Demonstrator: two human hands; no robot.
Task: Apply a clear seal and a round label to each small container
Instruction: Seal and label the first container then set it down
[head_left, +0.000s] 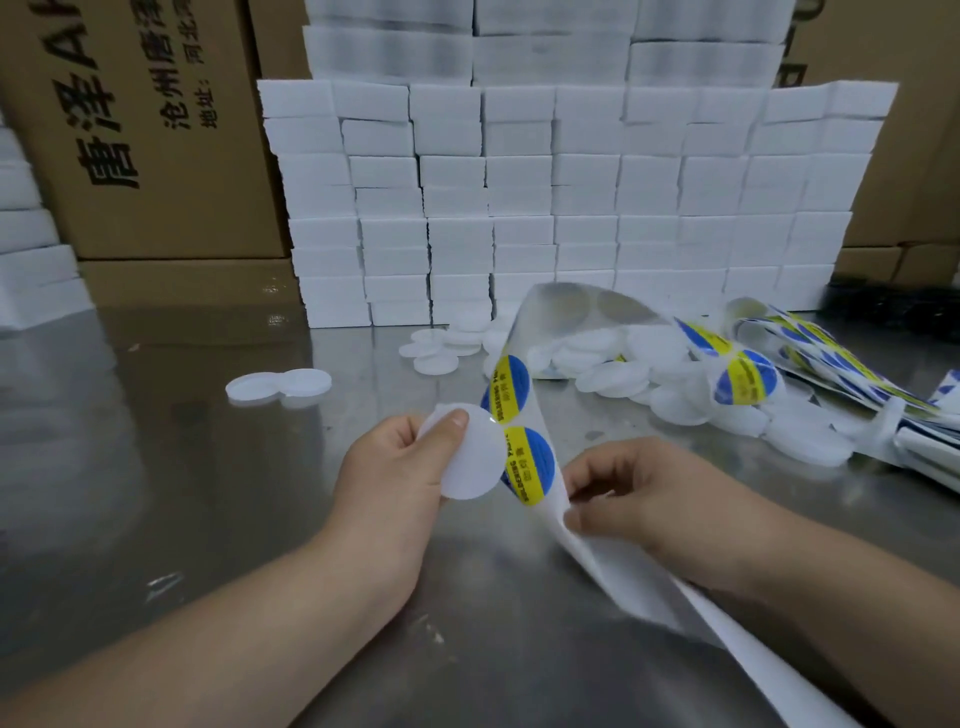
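Observation:
My left hand (400, 467) holds a small round white container (475, 462) upright, thumb on its upper face. Right beside it hangs a white backing strip (613, 566) carrying round blue-and-yellow labels (530, 465), a second label (509, 382) above. My right hand (628, 493) pinches the strip's edge just right of the lower label. The container's edge touches or overlaps that label. A pile of white containers (675, 384) lies further back on the right.
Two white containers (280, 384) lie apart on the metal table (156, 467) at left. More label strips (831, 358) sprawl at right. A wall of white foam blocks (545, 208) and cardboard boxes (145, 130) stands behind.

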